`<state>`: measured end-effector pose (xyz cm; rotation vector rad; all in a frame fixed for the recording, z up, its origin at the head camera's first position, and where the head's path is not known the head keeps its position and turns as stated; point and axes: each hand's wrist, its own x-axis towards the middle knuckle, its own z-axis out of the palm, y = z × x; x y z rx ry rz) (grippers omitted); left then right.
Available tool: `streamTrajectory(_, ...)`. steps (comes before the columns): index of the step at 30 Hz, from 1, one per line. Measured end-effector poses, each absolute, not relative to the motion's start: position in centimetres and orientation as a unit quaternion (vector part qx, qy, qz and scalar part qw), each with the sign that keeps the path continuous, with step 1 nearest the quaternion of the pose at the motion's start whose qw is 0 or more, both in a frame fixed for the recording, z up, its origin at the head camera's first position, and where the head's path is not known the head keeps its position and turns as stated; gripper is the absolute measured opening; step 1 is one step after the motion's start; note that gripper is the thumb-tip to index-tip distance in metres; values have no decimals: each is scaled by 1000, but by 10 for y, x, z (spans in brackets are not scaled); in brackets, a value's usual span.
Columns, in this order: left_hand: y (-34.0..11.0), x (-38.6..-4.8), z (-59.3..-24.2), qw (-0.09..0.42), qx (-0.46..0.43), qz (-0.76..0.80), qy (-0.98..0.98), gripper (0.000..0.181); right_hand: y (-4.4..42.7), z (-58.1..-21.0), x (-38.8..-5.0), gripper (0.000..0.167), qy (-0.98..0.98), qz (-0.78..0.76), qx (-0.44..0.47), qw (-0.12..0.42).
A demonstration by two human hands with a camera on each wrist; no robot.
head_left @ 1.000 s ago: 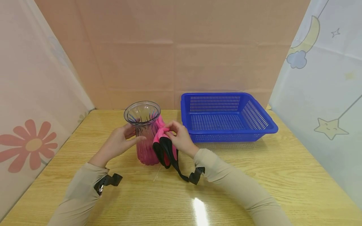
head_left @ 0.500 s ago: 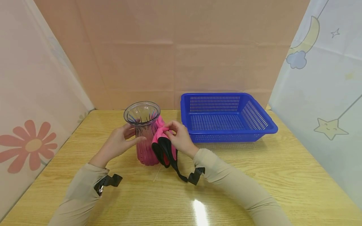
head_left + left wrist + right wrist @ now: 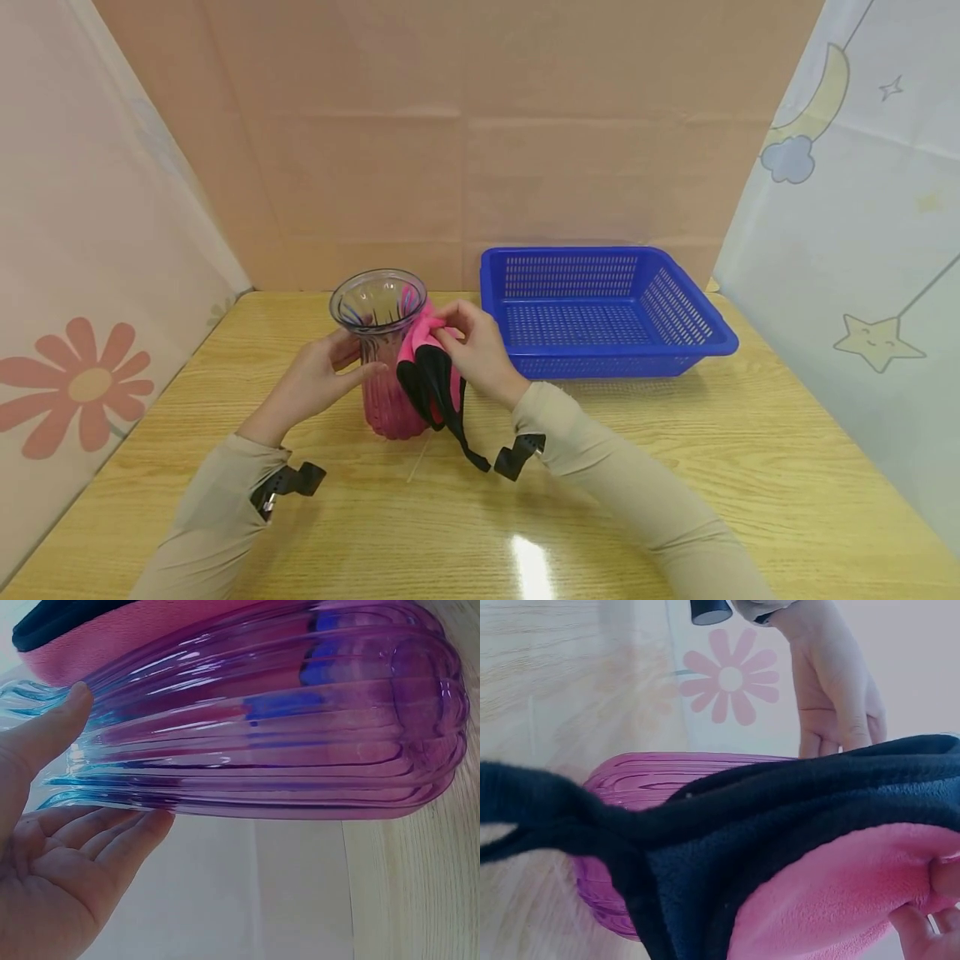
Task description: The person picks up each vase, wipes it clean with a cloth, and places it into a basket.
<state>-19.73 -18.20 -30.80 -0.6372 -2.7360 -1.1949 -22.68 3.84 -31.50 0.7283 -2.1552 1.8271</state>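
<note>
A ribbed glass vase (image 3: 386,392), clear at the flared rim and pink toward the base, stands upright on the table. My left hand (image 3: 318,375) holds its neck from the left, thumb in front and fingers behind, as the left wrist view also shows. My right hand (image 3: 476,346) pinches a pink fleecy cloth (image 3: 420,333) with black edging and a hanging black strap. The cloth (image 3: 840,885) lies against the vase's right side. Some pink shows through the glass near the rim; I cannot tell whether it is inside or behind.
A blue perforated plastic basket (image 3: 577,333) stands at the back right, just beyond the right hand. A thin pale strand (image 3: 417,460) lies on the wooden table (image 3: 420,533) in front of the vase. Printed curtains hang on the sides.
My right hand has shifted slightly up and left with the cloth, bringing it closer against the vase near its rim. The left hand and the vase have stayed nearly still.
</note>
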Motion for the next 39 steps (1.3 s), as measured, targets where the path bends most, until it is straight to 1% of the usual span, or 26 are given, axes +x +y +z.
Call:
streamTrajectory(7,-183,-198,-308,41,-212,-392,-894,61,42,-306,-226,13,-724,637,243,108)
streamTrajectory(18,-184,-199,-307,38,-214,-395,-893,63,48,-300,-229,15,-688,671,244,127)
streamTrajectory(30,-183,-199,-304,30,-208,-400,-892,63,46,-303,-230,15,-687,673,250,114)
streamTrajectory(39,-184,-198,-301,22,-201,-397,-895,63,39,-313,-227,14,-700,657,259,105)
